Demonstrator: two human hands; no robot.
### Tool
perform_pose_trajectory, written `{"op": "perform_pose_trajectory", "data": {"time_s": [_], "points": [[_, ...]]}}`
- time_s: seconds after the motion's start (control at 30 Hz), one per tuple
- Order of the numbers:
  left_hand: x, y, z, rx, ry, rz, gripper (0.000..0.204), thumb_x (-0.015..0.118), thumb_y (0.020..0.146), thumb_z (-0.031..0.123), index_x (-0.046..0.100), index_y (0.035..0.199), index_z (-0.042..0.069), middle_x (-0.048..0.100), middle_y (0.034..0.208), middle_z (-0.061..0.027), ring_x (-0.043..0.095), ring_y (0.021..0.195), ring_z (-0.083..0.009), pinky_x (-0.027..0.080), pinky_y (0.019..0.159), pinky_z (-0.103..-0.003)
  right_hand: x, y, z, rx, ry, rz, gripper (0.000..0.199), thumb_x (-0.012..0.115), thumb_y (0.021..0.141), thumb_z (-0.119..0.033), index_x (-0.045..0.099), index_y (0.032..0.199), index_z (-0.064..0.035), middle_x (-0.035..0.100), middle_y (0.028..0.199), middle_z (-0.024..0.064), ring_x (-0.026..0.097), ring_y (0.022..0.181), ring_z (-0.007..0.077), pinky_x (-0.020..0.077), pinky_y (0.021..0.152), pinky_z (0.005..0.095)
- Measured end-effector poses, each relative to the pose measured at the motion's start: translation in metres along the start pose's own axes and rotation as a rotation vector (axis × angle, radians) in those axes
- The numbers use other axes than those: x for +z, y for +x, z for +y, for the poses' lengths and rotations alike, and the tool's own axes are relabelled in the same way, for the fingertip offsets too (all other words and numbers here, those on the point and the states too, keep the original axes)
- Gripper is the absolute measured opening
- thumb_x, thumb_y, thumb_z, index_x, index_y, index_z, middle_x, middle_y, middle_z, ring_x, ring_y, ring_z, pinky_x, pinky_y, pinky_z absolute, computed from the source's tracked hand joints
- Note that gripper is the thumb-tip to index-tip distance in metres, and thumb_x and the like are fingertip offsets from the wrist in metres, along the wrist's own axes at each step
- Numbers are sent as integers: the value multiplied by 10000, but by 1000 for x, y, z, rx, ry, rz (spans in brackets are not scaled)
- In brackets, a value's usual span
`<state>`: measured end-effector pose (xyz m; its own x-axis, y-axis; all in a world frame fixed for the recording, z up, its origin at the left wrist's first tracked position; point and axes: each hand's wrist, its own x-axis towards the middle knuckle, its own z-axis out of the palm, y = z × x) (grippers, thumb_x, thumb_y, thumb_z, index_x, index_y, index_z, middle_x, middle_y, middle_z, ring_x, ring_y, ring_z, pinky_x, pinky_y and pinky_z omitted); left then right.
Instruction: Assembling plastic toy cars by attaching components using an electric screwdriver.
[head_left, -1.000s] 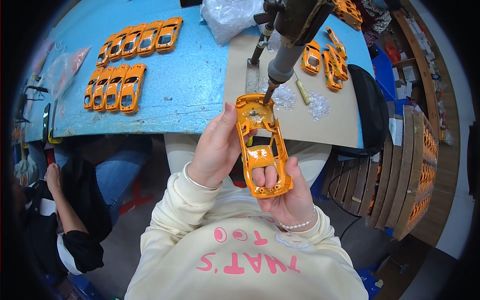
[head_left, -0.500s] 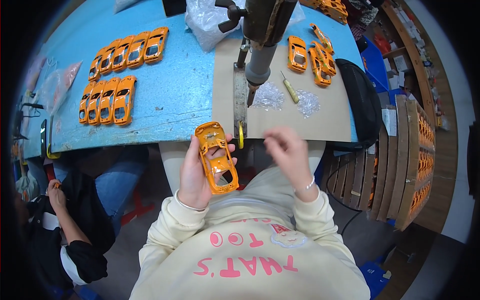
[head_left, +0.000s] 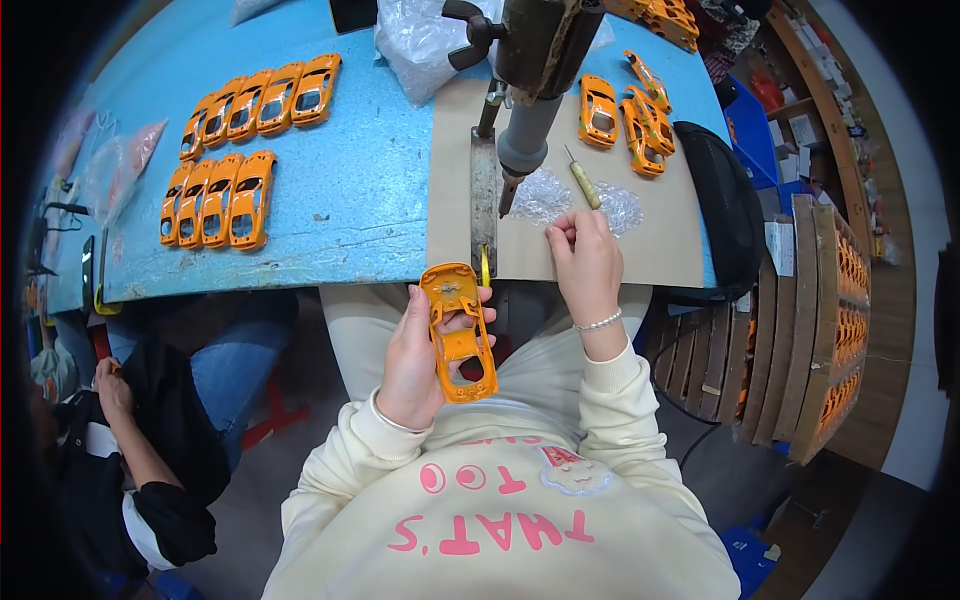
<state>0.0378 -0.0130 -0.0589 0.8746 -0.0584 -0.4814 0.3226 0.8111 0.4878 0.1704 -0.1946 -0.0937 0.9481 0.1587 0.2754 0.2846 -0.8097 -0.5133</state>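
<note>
My left hand [head_left: 408, 365] grips an orange toy car body shell [head_left: 462, 343], its hollow inside facing up, in front of the table edge. My right hand [head_left: 588, 265] is over the brown board, thumb and fingertips pressed together; what they hold, if anything, is too small to make out. Just beyond its fingers lie two piles of small clear plastic parts, a left pile [head_left: 541, 197] and a right pile [head_left: 622, 208]. Between these piles rests a thin-tipped tool [head_left: 586, 186] with a yellowish handle.
A bench press [head_left: 524, 130] with a pointed tip stands over the brown board [head_left: 640, 255]. Two rows of orange shells [head_left: 250, 200] sit at left, several loose shells [head_left: 598, 110] at right. A black case [head_left: 715, 205] lies at the right edge. Another person [head_left: 130, 430] sits at left.
My right hand has moved forward from the table edge toward the clear parts. My left hand, with the car shell, has shifted slightly right and nearer to me.
</note>
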Motion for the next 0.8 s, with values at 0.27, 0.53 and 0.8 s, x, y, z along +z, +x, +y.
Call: {"op": "perform_pose_trajectory", "data": {"time_s": [0.27,0.53,0.8], "points": [[3,3,-5,-10,31,-24,552,238,1049,481,451,1332,57,584,1257,-126,601,1060,-199,543,861,-371,-14,-9,-6,12,235,-43,136,710,810,-89,595,849,-28,603,830,99,630,734,291,511,647,376],[5,-2,-16,-107,15,-70,583,214,1050,486,431,1375,54,576,1277,-132,604,1077,-208,548,853,-369,-39,-55,-40,-453,188,-112,128,678,814,51,668,937,16,649,862,95,668,706,168,540,608,264],[17,-14,-11,105,247,-198,482,337,1043,454,410,1289,46,569,1284,-188,627,1062,-260,533,880,-378,-47,-66,-39,-105,561,-79,171,673,771,102,693,926,33,640,893,93,655,715,160,527,582,267]]}}
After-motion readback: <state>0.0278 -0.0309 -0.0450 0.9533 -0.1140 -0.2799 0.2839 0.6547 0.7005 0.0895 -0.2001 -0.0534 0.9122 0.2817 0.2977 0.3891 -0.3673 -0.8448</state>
